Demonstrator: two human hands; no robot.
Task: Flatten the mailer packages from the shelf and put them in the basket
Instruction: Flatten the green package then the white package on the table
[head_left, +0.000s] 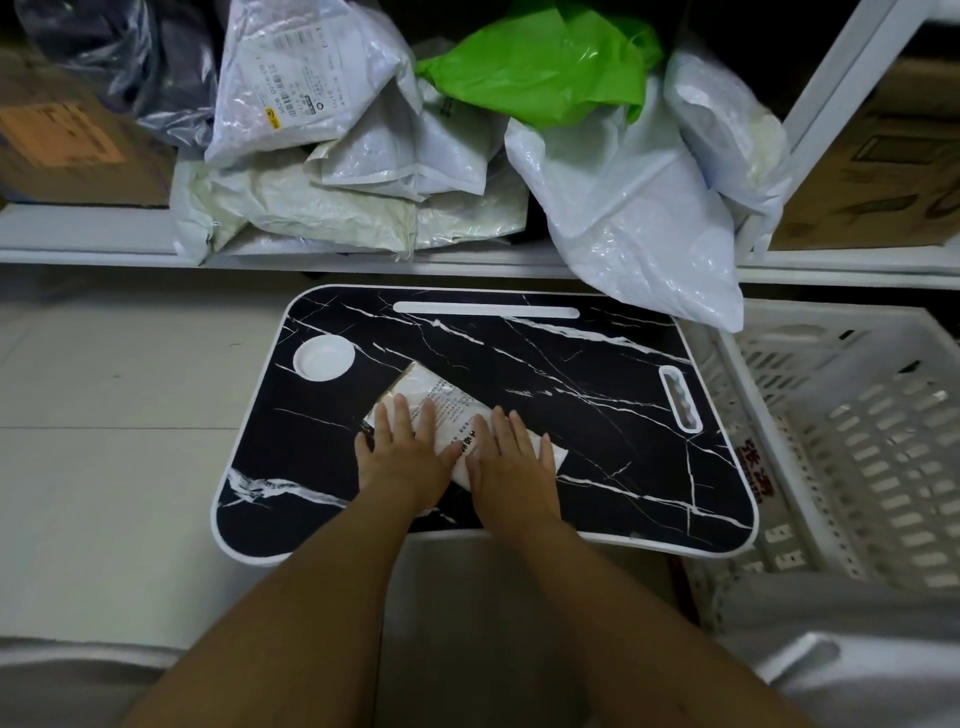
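Mailer package (441, 402), white with printed text, lies flat on black marble-pattern lap desk (597, 395), directly under both palms. Left hand (402, 449) and right hand (511, 457) side by side, fingers straight and spread, pressing down on it; no grasp. Beyond the fingertips: shelf (104, 254) piled with white mailers (322, 202) and one green bag (540, 62). Right of the right-hand fingers, well apart: white slotted basket (857, 415)

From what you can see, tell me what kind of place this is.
Probably a parcel storeroom or home packing corner. A white shelf is heaped with mailers and boxes, a basket waits beside it, and both hands press one mailer flat on a lap desk.
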